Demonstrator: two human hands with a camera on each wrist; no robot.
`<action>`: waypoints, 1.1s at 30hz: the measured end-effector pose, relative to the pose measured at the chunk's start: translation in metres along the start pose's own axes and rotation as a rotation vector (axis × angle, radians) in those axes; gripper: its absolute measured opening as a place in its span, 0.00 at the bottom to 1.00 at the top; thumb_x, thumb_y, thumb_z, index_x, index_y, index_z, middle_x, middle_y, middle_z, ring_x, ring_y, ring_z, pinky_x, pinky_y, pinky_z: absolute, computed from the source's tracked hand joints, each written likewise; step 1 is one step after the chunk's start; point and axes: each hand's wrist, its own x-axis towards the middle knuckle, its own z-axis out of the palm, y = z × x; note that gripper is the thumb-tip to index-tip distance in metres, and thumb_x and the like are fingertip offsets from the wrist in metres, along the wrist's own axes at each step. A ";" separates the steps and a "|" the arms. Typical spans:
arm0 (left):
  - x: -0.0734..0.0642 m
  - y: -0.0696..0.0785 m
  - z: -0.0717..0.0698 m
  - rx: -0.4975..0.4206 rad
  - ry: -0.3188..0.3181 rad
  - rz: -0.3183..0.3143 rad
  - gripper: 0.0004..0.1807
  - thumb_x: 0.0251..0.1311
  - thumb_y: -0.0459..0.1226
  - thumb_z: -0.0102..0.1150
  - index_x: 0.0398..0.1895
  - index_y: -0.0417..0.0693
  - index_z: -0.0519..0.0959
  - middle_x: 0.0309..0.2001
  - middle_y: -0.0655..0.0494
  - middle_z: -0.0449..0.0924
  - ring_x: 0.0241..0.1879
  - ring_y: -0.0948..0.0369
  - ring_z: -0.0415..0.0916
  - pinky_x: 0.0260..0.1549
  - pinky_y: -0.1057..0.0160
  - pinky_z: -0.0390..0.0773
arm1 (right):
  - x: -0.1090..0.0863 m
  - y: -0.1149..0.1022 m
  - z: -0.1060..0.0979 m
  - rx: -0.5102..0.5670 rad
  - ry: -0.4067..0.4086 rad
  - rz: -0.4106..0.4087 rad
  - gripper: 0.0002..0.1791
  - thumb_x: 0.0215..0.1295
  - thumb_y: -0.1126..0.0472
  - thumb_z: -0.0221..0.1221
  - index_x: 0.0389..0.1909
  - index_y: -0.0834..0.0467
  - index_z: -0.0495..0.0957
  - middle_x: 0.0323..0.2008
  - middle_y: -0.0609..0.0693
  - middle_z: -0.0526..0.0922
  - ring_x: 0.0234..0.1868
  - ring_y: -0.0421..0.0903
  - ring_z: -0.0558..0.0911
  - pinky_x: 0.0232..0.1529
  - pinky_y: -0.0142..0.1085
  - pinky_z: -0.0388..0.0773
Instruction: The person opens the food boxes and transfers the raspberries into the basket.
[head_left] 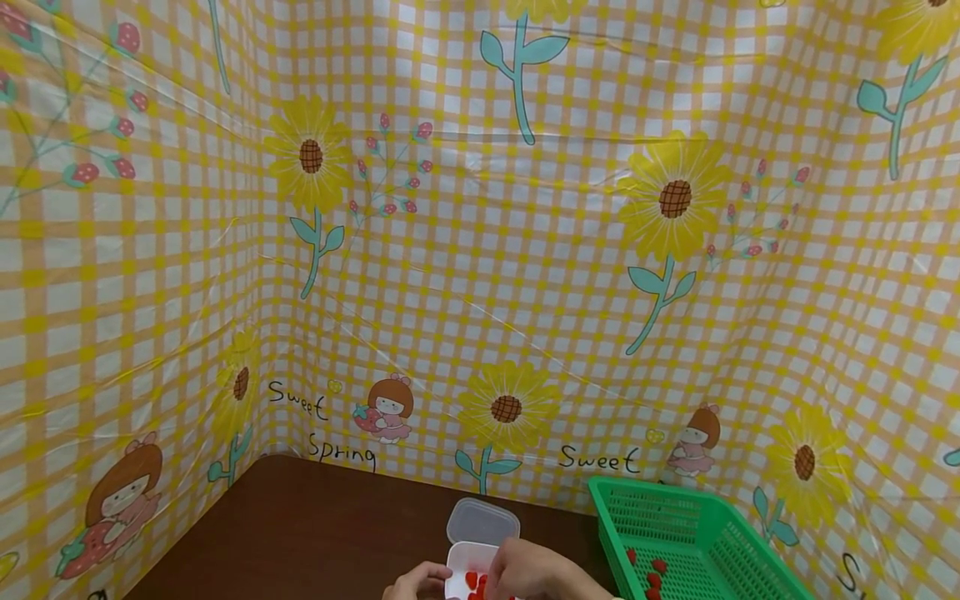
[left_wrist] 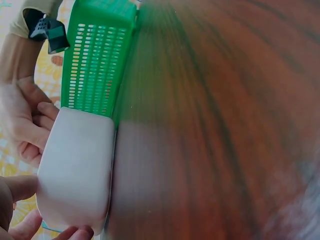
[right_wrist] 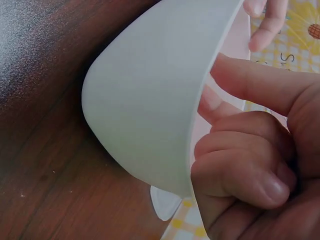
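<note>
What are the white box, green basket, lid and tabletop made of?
White box: likely plastic; smooth, opaque, thin-walled, with a soft sheen.
Green basket: almost certainly molded plastic; uniform color, regular slots.
Lid: probably plastic; translucent, the dark surface shows through.
Tabletop: wood or wood-look laminate, can't tell which; brown grain, glossy enough to mirror box and basket.

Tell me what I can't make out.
Head view: how many red pieces the white box holds, partly behind the right hand; near end of the green basket, past the bottom edge.
Left wrist view: box contents, behind its wall.
Right wrist view: whether that hand pinches anything, behind the box's wall.
</note>
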 end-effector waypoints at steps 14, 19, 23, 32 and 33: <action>0.002 -0.006 0.001 0.017 -0.015 0.040 0.23 0.45 0.41 0.69 0.45 0.44 0.76 0.41 0.44 0.82 0.38 0.53 0.81 0.35 0.56 0.76 | 0.014 0.001 0.015 -0.155 -0.072 -0.146 0.09 0.46 0.60 0.62 0.14 0.57 0.75 0.11 0.39 0.62 0.13 0.36 0.59 0.16 0.26 0.56; 0.002 -0.005 0.001 0.026 -0.011 0.035 0.23 0.45 0.41 0.69 0.45 0.44 0.76 0.41 0.43 0.82 0.38 0.52 0.81 0.36 0.52 0.75 | 0.015 -0.003 0.023 -0.374 0.024 -0.099 0.13 0.47 0.59 0.62 0.10 0.52 0.71 0.10 0.39 0.60 0.13 0.36 0.58 0.15 0.27 0.56; 0.002 -0.005 0.000 0.050 -0.003 0.043 0.22 0.45 0.42 0.69 0.45 0.45 0.76 0.40 0.45 0.83 0.38 0.54 0.81 0.37 0.53 0.74 | 0.014 -0.004 0.027 -0.406 0.076 -0.086 0.13 0.48 0.60 0.61 0.09 0.54 0.71 0.09 0.39 0.59 0.12 0.36 0.57 0.14 0.28 0.54; 0.001 -0.006 -0.002 0.015 -0.030 0.050 0.23 0.46 0.41 0.69 0.45 0.42 0.75 0.41 0.43 0.82 0.37 0.56 0.81 0.33 0.62 0.75 | 0.019 0.001 0.035 -0.253 0.115 -0.049 0.02 0.46 0.64 0.63 0.20 0.59 0.82 0.13 0.40 0.73 0.16 0.36 0.65 0.20 0.28 0.66; 0.001 -0.006 -0.002 0.013 -0.031 0.052 0.23 0.46 0.41 0.69 0.45 0.42 0.75 0.41 0.44 0.82 0.37 0.56 0.81 0.33 0.63 0.75 | 0.020 0.001 0.036 -0.234 0.115 -0.053 0.02 0.46 0.64 0.63 0.20 0.59 0.82 0.14 0.41 0.74 0.16 0.36 0.65 0.21 0.28 0.67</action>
